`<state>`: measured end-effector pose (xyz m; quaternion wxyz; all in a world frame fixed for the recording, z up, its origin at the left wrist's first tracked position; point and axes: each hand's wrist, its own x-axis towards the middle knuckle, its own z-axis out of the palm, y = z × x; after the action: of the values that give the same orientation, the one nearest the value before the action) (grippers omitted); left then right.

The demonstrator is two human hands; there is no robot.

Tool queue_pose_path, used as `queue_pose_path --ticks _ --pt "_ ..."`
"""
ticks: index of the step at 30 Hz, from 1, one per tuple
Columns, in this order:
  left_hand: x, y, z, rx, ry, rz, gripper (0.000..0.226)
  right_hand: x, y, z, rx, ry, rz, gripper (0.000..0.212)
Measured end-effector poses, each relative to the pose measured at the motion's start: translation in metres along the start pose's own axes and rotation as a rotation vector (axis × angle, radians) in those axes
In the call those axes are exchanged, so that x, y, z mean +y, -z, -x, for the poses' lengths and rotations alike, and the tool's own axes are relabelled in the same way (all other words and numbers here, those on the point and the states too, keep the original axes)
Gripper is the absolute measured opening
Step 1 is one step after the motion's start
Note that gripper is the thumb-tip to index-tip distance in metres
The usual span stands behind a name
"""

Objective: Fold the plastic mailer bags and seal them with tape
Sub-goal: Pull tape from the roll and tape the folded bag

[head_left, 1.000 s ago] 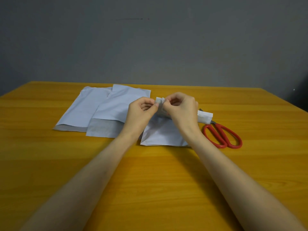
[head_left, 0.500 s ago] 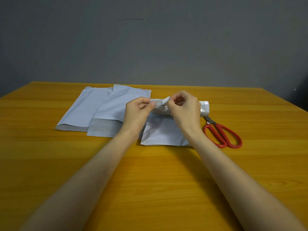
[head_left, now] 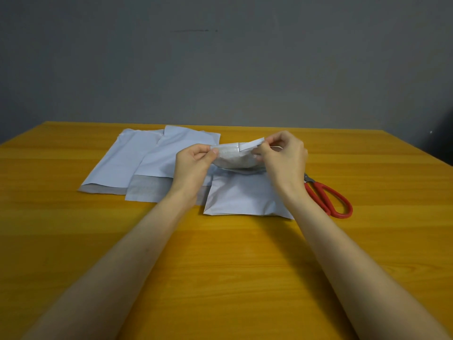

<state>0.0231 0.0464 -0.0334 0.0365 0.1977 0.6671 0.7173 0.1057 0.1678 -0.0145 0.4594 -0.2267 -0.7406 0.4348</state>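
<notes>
1. White and thin, the plastic mailer bag (head_left: 245, 196) lies flat on the yellow wooden table (head_left: 73, 241), its grey top flap (head_left: 232, 158) lifted up between both hands.
2. The left hand (head_left: 193, 163) pinches the flap's end at 9 o'clock.
3. The right hand (head_left: 284, 153) pinches a thin white peel-off strip (head_left: 251, 145), partly off the flap.
4. The flap runs from 9 to 3 o'clock, so I think the strip must go towards 3 o'clock; the right hand is nearer.
5. Red-handled scissors (head_left: 328, 197) lie just beside the bag at 3 o'clock.
</notes>
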Motion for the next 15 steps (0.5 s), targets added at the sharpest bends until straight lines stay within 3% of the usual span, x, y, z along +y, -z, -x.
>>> queue_pose_path --ticks 10,15 --pt "-0.004 0.003 -0.005 0.030 0.007 -0.050 0.008 0.004 0.012 -0.007 0.062 -0.081 -0.087 0.020" --pt "-0.006 0.006 -0.009 0.055 0.005 -0.065 0.018 0.009 0.017 -0.010 0.100 -0.081 -0.098 0.021"
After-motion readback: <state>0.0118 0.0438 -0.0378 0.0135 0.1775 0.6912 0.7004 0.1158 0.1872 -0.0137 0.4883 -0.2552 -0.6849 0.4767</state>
